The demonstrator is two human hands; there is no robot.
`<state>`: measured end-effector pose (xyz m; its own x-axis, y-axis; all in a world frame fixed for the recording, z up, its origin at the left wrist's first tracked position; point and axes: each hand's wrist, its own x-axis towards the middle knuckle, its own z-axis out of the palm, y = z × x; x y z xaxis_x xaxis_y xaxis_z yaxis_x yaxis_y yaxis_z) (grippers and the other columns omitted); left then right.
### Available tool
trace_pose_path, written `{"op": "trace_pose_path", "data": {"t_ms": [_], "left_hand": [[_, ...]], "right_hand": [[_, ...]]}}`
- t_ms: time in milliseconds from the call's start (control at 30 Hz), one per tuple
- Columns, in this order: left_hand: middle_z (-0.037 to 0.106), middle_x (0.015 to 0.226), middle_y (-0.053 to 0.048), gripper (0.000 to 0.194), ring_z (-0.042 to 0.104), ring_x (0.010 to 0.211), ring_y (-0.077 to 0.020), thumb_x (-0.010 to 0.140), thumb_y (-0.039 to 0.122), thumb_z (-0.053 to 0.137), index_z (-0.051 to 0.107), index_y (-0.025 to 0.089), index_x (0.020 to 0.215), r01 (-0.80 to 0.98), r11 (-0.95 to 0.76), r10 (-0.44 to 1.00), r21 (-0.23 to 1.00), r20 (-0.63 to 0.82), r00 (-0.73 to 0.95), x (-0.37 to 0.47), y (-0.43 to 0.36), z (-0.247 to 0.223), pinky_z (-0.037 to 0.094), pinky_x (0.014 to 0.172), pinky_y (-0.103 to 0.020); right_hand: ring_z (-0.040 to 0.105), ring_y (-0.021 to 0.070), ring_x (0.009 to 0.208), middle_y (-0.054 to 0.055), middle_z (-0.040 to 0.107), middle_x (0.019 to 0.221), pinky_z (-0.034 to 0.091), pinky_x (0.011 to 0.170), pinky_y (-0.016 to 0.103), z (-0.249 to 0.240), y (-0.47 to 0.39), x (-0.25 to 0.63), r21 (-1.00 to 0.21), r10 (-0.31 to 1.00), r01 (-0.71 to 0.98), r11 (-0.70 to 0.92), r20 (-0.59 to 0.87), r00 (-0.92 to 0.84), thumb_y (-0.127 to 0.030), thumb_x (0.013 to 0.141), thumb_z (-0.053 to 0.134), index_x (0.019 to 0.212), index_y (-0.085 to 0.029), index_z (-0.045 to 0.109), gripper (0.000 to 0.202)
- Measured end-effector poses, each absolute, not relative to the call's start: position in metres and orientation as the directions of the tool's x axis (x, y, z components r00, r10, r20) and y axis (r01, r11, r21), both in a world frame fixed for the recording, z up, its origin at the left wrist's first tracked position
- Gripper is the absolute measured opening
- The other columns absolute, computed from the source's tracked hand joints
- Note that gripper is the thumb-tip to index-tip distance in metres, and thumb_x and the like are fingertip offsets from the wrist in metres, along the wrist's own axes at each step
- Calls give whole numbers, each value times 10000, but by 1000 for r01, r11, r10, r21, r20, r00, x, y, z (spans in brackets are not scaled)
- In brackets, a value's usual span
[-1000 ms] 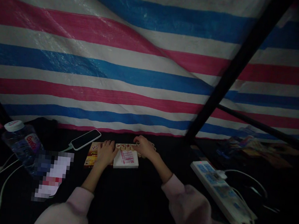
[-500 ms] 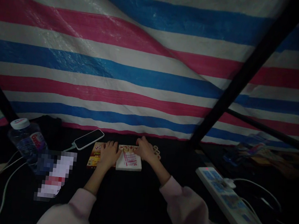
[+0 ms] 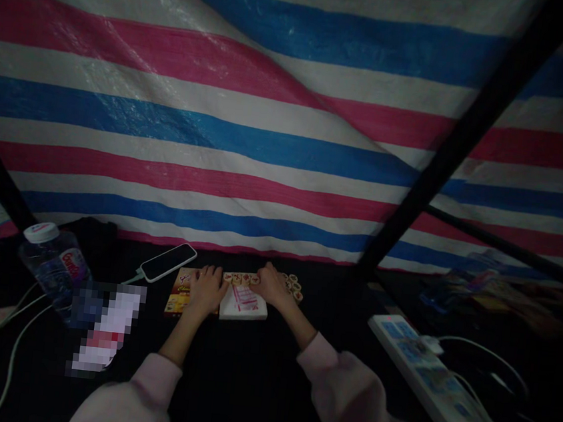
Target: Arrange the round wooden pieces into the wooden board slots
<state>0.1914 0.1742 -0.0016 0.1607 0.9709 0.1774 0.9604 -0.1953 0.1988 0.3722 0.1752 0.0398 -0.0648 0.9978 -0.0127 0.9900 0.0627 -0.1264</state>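
White box (image 3: pixel 243 312), lower centre of frame, carries a row of round pieces (image 3: pixel 241 279); on my feed left hand (image 3: pixel 207 289) lies ungripped on the red-yellow carton (image 3: pixel 179 299), right hand (image 3: pixel 272 286) at row's right end, grip I can't tell.

Black tabletop (image 3: pixel 243 388); on it a phone (image 3: pixel 168 263), printed box (image 3: pixel 179 299), white box (image 3: pixel 244 315), round pieces (image 3: pixel 295 287), power strip (image 3: pixel 429 386); seemingly a bottle (image 3: pixel 54 268).

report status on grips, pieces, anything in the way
Left grip on box; right grip at piece row, hold unclear. Row along white block; more pieces right. Phone off left.
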Motion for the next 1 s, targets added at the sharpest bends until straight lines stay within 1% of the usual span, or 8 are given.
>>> {"op": "trace_pose_path", "data": {"t_ms": [167, 300, 467, 567, 667, 733, 833, 1000], "left_hand": [[548, 1221, -122, 384, 431, 1182, -278, 888, 398, 344, 525, 194, 1157, 956, -205, 969, 208, 183, 168, 191, 174, -2, 273, 984, -457], [558, 1209, -110, 357, 430, 1181, -274, 881, 385, 358, 533, 201, 1132, 955, -209, 965, 210, 200, 167, 191, 174, -3, 277, 983, -451], [559, 1203, -115, 351, 435, 1173, -275, 880, 380, 353, 534, 197, 1119, 954, -216, 963, 209, 207, 173, 190, 174, -4, 272, 983, -460], [558, 1204, -115, 347, 435, 1174, -278, 882, 380, 349, 536, 199, 1112, 953, -223, 962, 204, 207, 181, 190, 174, -4, 271, 978, -465], [564, 1194, -114, 353, 435, 1174, -279, 886, 372, 342, 528, 197, 1130, 957, -216, 962, 194, 212, 174, 190, 174, -4, 271, 979, -465], [561, 1199, -114, 361, 435, 1177, -277, 888, 374, 340, 522, 193, 1142, 958, -216, 963, 187, 206, 177, 190, 174, -4, 273, 980, -462], [546, 1230, -116, 367, 432, 1183, -273, 889, 374, 339, 521, 192, 1150, 960, -216, 966, 179, 179, 185, 190, 174, -3, 285, 976, -458], [535, 1257, -116, 387, 427, 1193, -269, 891, 349, 329, 504, 187, 1197, 959, -219, 964, 180, 192, 185, 190, 173, -3, 278, 988, -462]], "right_hand": [[595, 201, 881, 94, 597, 1022, 389, 678, 256, 56, 166, 386, -234, 997, 969, 76, 20, -74, -328, 716, 631, 901, -179, 650, 238], [603, 181, 792, 50, 650, 884, 356, 616, 241, 74, 147, 402, -287, 999, 957, 39, -22, -47, -282, 685, 628, 900, -212, 633, 226], [598, 202, 784, 53, 648, 840, 347, 596, 254, 67, 122, 414, -294, 999, 955, 28, -34, -40, -310, 702, 593, 829, -218, 621, 159], [589, 195, 780, 41, 639, 817, 341, 595, 251, 50, 111, 416, -307, 997, 952, 8, -76, -33, -260, 706, 563, 808, -220, 608, 118], [581, 172, 783, 27, 635, 826, 321, 578, 230, 37, 105, 419, -325, 994, 946, 12, -100, -47, -208, 688, 561, 814, -215, 593, 130], [576, 153, 765, 17, 635, 827, 308, 564, 218, 33, 103, 421, -338, 989, 941, -7, -143, -44, -188, 677, 562, 819, -208, 591, 146], [577, 142, 755, 22, 641, 843, 306, 556, 213, 31, 103, 425, -340, 981, 938, -70, -195, 2, -219, 701, 554, 844, -197, 601, 152], [602, 160, 787, 46, 660, 882, 322, 562, 222, 27, 106, 424, -314, 981, 941, -129, -176, 76, -312, 763, 534, 836, -188, 620, 167]]}}
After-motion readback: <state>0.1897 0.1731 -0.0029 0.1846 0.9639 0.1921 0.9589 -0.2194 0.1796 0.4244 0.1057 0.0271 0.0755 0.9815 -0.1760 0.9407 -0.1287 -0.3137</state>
